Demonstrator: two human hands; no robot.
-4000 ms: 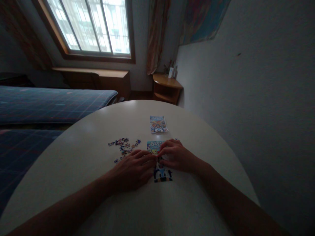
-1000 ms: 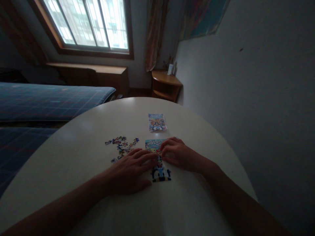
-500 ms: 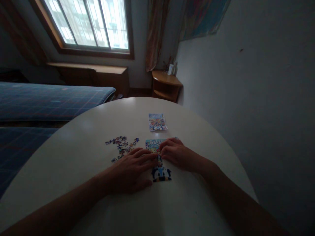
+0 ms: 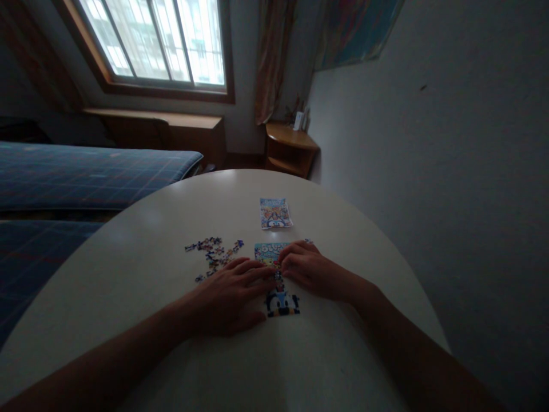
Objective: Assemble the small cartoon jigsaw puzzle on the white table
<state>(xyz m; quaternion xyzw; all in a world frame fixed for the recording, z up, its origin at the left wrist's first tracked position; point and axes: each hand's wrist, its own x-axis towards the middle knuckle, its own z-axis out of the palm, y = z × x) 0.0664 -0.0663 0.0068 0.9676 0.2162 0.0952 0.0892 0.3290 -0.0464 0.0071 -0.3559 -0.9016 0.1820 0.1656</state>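
Note:
A partly joined jigsaw puzzle lies flat on the white round table, with a blue cartoon dog face at its near end and lettering at its far end. My left hand rests flat with fingers stretched, their tips over the puzzle's left side and middle. On the puzzle's right side, my right hand has its fingers curled together at the surface; what they pinch, if anything, is hidden. Loose puzzle pieces lie scattered beyond my left hand. A few more show just past my right knuckles.
A small printed picture sheet lies farther back on the table. Left of the table is a bed with a blue plaid mattress. A wooden corner shelf stands behind, and a bare wall runs along the right.
Both hands stay in nearly the same place on the puzzle. The whole view shifts very slightly; no piece visibly moves.

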